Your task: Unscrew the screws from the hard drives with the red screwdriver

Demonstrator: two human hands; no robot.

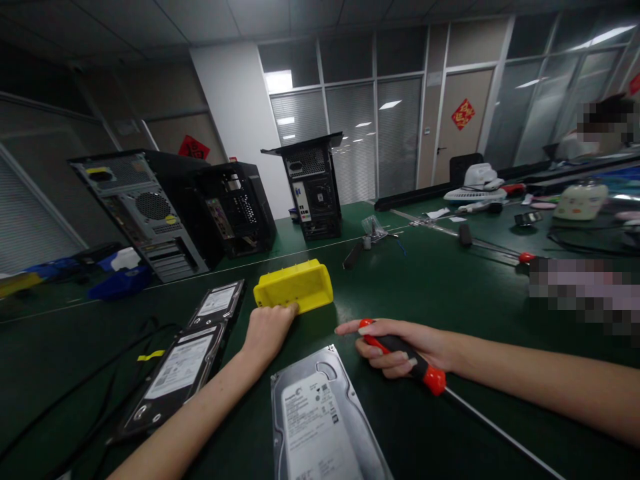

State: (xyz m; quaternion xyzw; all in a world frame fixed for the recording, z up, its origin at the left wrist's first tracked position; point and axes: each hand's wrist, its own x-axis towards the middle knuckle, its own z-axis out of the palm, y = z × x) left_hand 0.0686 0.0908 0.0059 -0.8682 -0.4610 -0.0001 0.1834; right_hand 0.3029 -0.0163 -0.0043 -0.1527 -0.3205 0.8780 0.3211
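My left hand (269,331) is closed on the near edge of a yellow plastic parts bin (295,283), which is tipped so its inside faces me. A few small dark bits, perhaps screws, show in the bin. In my right hand (400,347) is a screwdriver (407,355) with a red and black handle, its long shaft pointing down and right, its tip out of frame. Between my arms a silver hard drive (320,420) lies label up on the green table. Left of my forearm lie two more hard drives, one nearer (180,363) and one farther (217,301).
Opened computer cases (155,207), (235,210) and a black tower (315,190) stand at the back. Black cables (100,380) run along the left. A clear bag (373,227) and another red-handled screwdriver (525,257) lie farther off. A person (585,140) sits at the far right.
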